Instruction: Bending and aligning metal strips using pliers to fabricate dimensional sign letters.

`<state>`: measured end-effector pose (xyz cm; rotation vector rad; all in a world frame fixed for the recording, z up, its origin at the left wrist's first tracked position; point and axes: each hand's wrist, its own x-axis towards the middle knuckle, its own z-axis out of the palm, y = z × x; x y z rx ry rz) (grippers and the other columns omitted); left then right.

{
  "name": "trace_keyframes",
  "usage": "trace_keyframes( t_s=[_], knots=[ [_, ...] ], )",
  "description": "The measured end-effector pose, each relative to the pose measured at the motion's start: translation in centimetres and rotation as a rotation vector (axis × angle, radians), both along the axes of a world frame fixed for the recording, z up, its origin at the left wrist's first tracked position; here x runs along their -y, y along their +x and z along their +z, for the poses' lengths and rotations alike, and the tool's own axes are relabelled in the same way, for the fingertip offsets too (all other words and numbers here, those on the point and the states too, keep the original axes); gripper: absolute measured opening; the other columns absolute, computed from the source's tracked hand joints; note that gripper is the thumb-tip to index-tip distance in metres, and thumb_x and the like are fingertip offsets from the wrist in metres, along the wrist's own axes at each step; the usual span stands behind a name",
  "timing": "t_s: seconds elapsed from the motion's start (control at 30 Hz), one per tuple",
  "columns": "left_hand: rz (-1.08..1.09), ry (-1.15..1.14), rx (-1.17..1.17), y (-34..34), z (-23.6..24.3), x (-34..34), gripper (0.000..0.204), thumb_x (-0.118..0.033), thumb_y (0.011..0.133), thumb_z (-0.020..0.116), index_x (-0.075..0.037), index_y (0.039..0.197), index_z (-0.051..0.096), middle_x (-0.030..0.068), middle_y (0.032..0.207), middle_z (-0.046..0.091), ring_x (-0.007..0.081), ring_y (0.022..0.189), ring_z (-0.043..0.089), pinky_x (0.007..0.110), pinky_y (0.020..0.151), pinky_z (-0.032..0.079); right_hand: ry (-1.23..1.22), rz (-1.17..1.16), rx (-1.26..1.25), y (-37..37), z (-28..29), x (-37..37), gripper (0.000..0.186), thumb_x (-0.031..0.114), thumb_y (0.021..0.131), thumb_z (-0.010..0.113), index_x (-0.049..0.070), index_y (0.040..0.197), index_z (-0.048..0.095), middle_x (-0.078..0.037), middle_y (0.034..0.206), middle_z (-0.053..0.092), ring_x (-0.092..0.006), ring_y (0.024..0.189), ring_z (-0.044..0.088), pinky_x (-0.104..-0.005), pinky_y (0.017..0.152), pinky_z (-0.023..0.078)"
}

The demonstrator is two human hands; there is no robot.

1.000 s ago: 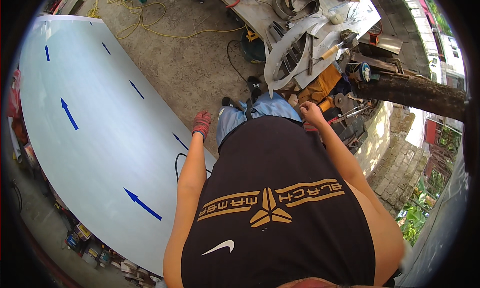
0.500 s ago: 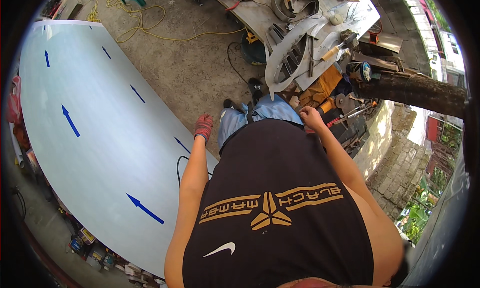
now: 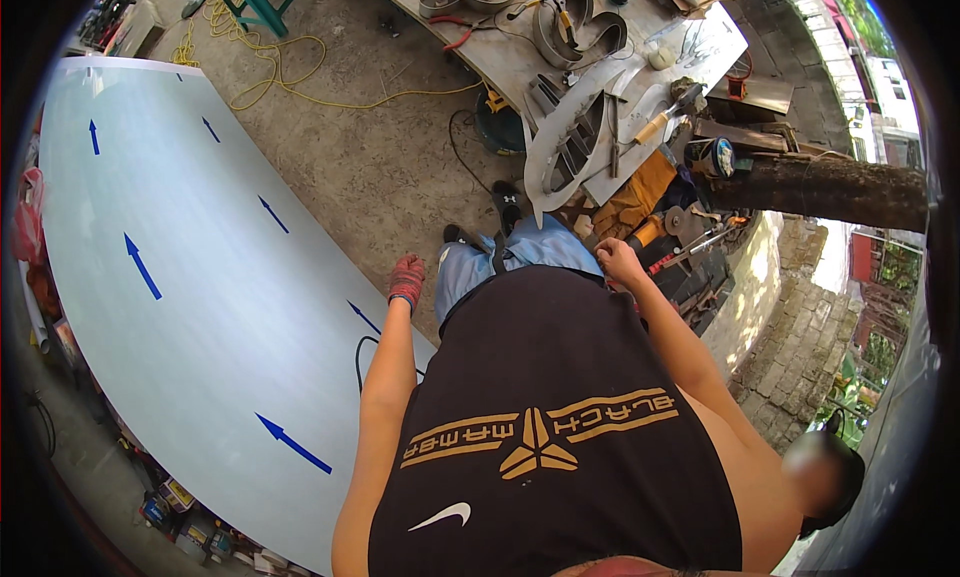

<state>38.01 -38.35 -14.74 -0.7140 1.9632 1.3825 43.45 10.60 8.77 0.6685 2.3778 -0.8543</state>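
Both hands are hung at the hips beside a large pale sheet; nothing is held.

The left hand [image 3: 405,280], in a red glove, is loosely curled just beside the sheet [image 3: 170,307] with blue arrows. The bare right hand [image 3: 618,262] is half-closed near the cluttered workbench [image 3: 510,62], above tools on the ground.
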Motion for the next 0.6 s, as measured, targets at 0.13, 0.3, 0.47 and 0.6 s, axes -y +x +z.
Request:
trace_keyframes(
  t_s=[0.13, 0.3, 0.47, 0.6],
  knots=[
    [0.003, 0.009, 0.061, -0.5, 1.0, -0.4, 0.037, -0.026, 0.097, 0.065, -0.011, 0.131, 0.064, 0.0061, 0.090, 0.069, 0.0155, 0.066, 0.060, 0.032, 0.063, 0.049, -0.019, -0.011, -0.020, -0.1, -0.1, -0.4, 0.025, 0.016, 0.092, 0.063, -0.002, 0.107, 0.071, -0.020, 0.101, 0.075, -0.0323, 0.098, 0.072, -0.0398, 0.088, 0.055],
    [0.060, 0.095, 0.071, -0.7, 2.0, -0.6, 0.037, -0.023, 0.099, 0.065, -0.010, 0.133, 0.061, 0.0060, 0.096, 0.070, 0.0130, 0.063, 0.058, 0.029, 0.057, 0.048, -0.020, -0.007, -0.021, -0.2, -0.6, -0.9, 0.025, 0.017, 0.091, 0.063, 0.000, 0.107, 0.072, -0.020, 0.099, 0.075, -0.0346, 0.098, 0.073, -0.0413, 0.088, 0.055],
    [0.081, 0.062, 0.074, -0.4, 4.3, -1.1, 0.040, -0.024, 0.099, 0.066, -0.009, 0.135, 0.059, 0.0052, 0.094, 0.068, 0.0126, 0.065, 0.058, 0.028, 0.059, 0.048, -0.017, 0.042, 0.006, -1.2, -2.2, -1.7, 0.025, 0.019, 0.091, 0.062, 0.001, 0.105, 0.073, -0.020, 0.098, 0.075, -0.0351, 0.098, 0.073, -0.0421, 0.088, 0.055],
    [0.129, 0.073, 0.122, 0.4, 5.8, -1.4, 0.040, -0.024, 0.099, 0.065, -0.009, 0.136, 0.058, 0.0050, 0.094, 0.067, 0.0125, 0.065, 0.057, 0.028, 0.059, 0.048, -0.062, 0.000, 0.031, -2.8, -2.4, -2.4, 0.025, 0.020, 0.091, 0.063, 0.002, 0.105, 0.073, -0.019, 0.098, 0.075, -0.0352, 0.097, 0.072, -0.0425, 0.088, 0.056]
  ],
)
